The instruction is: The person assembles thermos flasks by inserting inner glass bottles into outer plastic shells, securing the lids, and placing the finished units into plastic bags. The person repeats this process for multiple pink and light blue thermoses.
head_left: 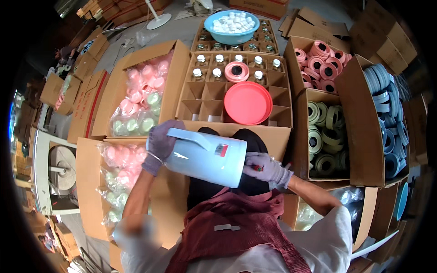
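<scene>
A light blue jug with a side handle lies tilted on its side over my lap. My left hand, in a purple-grey glove, is closed around its left end beside the handle. At the jug's right end is my right hand, gloved too, its fingers curled against the rim. A small red and green thing shows at those fingers, its kind unclear. Just beyond the jug, a red round tray and a pink ring-shaped part rest on a divided carton.
Glass bottles with white caps stand in the divided carton. Behind sits a blue basin of small white pieces. Left cartons hold bagged pink and pale green parts. Right cartons hold pink rings, green rings and blue rings.
</scene>
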The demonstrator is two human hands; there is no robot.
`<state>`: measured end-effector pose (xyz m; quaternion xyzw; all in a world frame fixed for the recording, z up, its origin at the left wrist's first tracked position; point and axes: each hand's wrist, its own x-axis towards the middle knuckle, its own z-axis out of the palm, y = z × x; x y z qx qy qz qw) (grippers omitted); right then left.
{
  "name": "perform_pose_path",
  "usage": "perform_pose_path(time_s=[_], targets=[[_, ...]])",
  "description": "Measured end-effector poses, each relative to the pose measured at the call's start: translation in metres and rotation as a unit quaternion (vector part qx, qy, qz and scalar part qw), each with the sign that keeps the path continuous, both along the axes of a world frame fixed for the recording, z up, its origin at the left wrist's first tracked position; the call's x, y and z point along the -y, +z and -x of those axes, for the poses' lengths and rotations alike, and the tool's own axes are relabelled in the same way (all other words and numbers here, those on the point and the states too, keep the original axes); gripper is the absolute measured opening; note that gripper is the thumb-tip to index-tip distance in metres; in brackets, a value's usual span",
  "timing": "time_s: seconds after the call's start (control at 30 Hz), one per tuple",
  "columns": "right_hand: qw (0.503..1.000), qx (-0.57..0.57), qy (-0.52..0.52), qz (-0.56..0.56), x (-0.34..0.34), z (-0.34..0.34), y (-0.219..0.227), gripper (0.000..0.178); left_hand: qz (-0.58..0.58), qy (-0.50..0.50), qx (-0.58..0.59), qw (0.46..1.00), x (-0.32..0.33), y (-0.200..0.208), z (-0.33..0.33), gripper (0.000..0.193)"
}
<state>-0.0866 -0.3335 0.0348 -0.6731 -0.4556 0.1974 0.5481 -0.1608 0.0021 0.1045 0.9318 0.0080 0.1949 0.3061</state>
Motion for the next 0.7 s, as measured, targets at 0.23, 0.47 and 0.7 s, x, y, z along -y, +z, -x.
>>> perform_pose_path(time_s=[0.23, 0.47, 0.7], targets=[[0.946, 0.1, -0.196, 0.24, 0.024, -0.109, -0.007, 0.033, -0.044, -0.192, 0.103, 0.975, 0.003, 0.033, -0.044, 0.016], [0.832, 0.193, -0.248, 0.457, -0.039, -0.193, -0.116, 0.048, -0.129, -0.427, 0.052, 0.893, 0.095, 0.005, -0.044, 0.032], [0.874, 0.023, -0.257, 0.411, 0.089, -0.165, -0.13, 0.041, -0.034, -0.082, -0.071, 0.993, 0.002, -0.05, 0.022, 0.044]])
